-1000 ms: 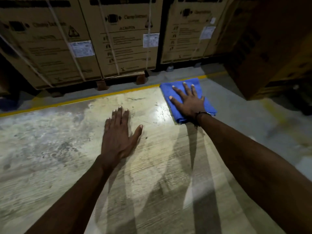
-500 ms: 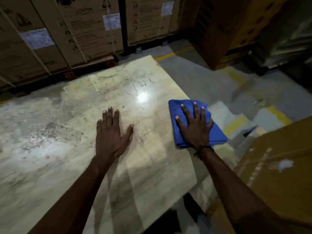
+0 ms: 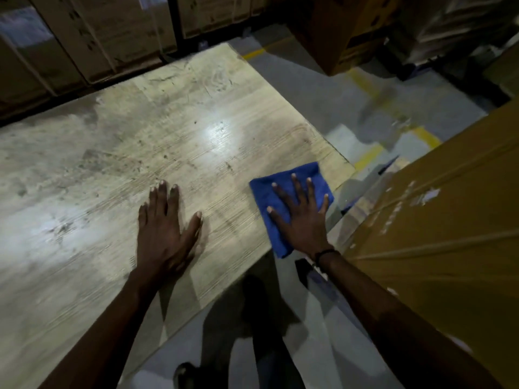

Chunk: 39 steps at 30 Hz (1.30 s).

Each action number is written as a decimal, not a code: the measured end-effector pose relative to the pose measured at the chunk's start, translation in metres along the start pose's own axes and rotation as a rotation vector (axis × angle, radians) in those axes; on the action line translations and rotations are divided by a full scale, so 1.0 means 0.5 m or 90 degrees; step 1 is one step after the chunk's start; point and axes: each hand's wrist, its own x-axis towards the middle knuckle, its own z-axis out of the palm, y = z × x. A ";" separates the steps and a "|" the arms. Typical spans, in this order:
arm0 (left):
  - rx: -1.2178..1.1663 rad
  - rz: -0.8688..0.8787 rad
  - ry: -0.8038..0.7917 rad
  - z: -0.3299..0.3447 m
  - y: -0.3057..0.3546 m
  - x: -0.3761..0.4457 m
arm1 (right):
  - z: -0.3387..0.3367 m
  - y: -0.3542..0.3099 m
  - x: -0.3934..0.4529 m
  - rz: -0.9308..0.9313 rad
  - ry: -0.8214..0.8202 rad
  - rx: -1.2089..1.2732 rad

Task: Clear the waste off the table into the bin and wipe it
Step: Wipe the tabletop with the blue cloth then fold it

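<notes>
A pale, scuffed wooden table fills the left and middle of the head view. A folded blue cloth lies at the table's near right corner. My right hand presses flat on the cloth, fingers spread and straight. My left hand rests flat on the bare tabletop to the left of the cloth, fingers straight. No waste and no bin show in this view.
A large brown cardboard box stands close on the right of the table. Stacked cartons line the far side. Grey floor with yellow lines runs past the right edge. My legs show below the near edge.
My right hand has dragged the blue cloth from the far right corner down the right edge to the near right corner. My left hand stays flat on the table.
</notes>
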 end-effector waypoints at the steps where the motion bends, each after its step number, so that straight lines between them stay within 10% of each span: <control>1: 0.004 -0.005 0.003 -0.008 -0.021 -0.023 | -0.002 0.005 0.009 0.035 -0.002 0.007; 6: 0.011 -0.052 0.021 -0.046 -0.132 -0.123 | 0.003 -0.086 0.016 0.128 -0.002 0.036; 17: -0.011 -0.202 0.076 -0.143 -0.353 -0.395 | 0.015 -0.407 -0.230 -0.173 -0.059 0.009; 25: 0.002 -0.311 0.063 -0.179 -0.456 -0.542 | -0.003 -0.454 -0.189 0.023 -0.105 0.063; 34: 0.016 -0.445 0.117 -0.205 -0.515 -0.633 | 0.016 -0.795 -0.458 -0.449 -0.131 0.088; 39: -0.018 -0.463 0.143 -0.209 -0.538 -0.665 | 0.045 -0.744 -0.313 -0.388 -0.072 0.030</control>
